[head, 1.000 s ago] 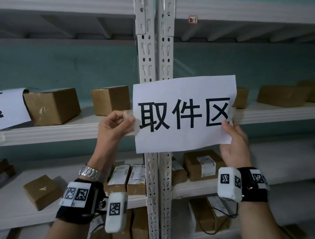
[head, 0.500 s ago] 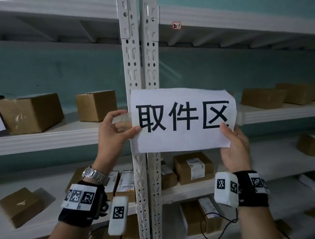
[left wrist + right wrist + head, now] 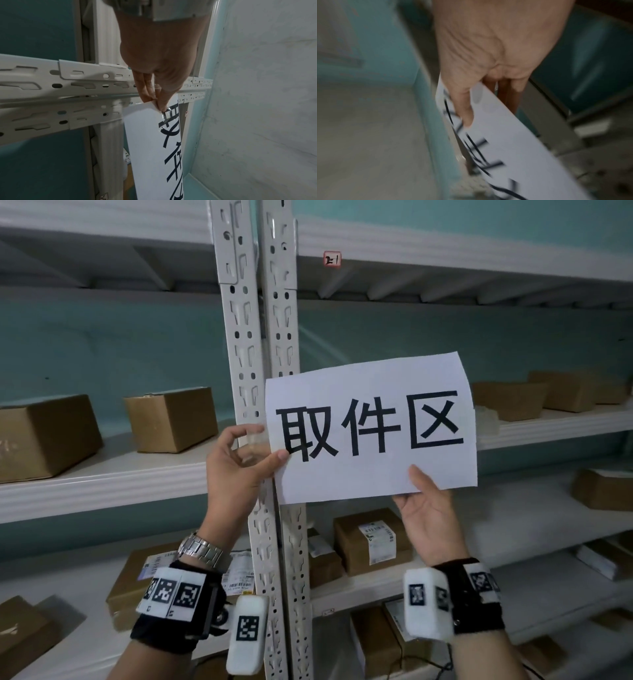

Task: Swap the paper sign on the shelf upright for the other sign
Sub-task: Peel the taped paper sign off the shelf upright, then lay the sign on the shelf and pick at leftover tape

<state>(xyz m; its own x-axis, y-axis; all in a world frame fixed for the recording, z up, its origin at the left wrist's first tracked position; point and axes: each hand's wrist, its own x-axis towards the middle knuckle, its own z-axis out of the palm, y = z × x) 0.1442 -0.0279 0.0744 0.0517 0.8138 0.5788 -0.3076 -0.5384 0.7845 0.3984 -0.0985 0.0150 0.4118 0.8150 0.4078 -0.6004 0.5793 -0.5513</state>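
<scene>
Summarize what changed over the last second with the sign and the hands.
The paper sign has come off the shelf upright and shifted right, so it now covers only the right post. The left hand still pinches its left edge, where clear tape shows, though its fingers have opened out. The right hand slid from the right edge to the bottom edge. Both hands kept hold; the boxes stayed put.

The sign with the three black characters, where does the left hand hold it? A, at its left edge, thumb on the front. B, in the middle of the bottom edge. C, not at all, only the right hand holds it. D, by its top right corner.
A: the left hand pinches the left edge of the sign, thumb on the front beside the first character, while the right hand holds the bottom edge.
</scene>
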